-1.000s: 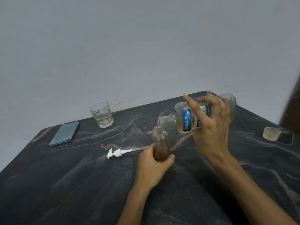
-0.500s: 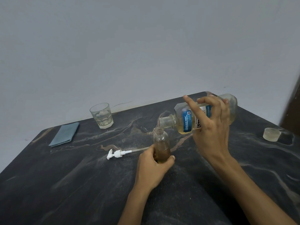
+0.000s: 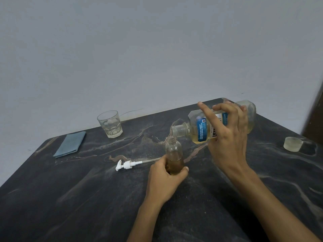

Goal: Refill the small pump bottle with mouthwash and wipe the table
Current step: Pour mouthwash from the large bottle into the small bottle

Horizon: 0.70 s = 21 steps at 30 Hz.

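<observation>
A small clear bottle (image 3: 173, 151) stands upright on the dark marble table (image 3: 87, 198), its lower part amber with liquid, its neck open. My left hand (image 3: 165, 180) grips its base. My right hand (image 3: 227, 137) holds the big mouthwash bottle (image 3: 199, 130), which has a blue label. The bottle lies tipped almost flat, its open mouth just above and to the right of the small bottle's neck. Yellowish liquid fills the big bottle's lower side. The white pump head (image 3: 126, 165) with its tube lies on the table left of the small bottle.
A folded blue cloth (image 3: 70, 144) lies at the far left near the table's back edge. An empty drinking glass (image 3: 110, 124) stands behind the pump. The mouthwash cap (image 3: 293, 144) sits at the far right. A grey wall runs behind the table.
Hardly anything differs: the big bottle stays tipped over the small bottle's neck, both hands hold their places, and the level in the small bottle looks about the same.
</observation>
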Tool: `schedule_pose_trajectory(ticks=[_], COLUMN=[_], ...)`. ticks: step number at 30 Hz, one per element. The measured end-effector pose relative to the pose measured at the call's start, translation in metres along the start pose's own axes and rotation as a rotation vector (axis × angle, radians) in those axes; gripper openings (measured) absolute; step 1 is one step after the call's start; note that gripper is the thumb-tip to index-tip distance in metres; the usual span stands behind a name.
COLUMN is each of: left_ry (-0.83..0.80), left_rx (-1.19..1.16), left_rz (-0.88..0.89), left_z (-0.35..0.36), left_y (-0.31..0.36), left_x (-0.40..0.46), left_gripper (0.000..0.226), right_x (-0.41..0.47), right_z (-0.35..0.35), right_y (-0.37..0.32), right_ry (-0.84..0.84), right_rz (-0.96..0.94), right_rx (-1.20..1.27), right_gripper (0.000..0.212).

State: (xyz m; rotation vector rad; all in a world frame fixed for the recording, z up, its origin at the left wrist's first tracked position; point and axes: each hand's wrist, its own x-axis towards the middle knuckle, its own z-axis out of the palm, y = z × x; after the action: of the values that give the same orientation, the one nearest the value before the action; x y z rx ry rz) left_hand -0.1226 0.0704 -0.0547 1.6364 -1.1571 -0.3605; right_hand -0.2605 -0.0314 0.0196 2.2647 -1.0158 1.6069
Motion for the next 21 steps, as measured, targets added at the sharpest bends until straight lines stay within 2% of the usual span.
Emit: schedule_pose_trajectory(ticks=[21], left_ry=[-0.003], left_rx=[0.015], left_rz=[-0.009], left_z=[-0.0009], left_y=[0.0026], left_x=[-0.0003], left_gripper=[0.020], right_x=[0.0009], right_z=[0.0003], right_y=[-0.0006], right_ry=[-0.002], right_rz=[-0.003], right_rx=[-0.010], right_gripper=[0.096])
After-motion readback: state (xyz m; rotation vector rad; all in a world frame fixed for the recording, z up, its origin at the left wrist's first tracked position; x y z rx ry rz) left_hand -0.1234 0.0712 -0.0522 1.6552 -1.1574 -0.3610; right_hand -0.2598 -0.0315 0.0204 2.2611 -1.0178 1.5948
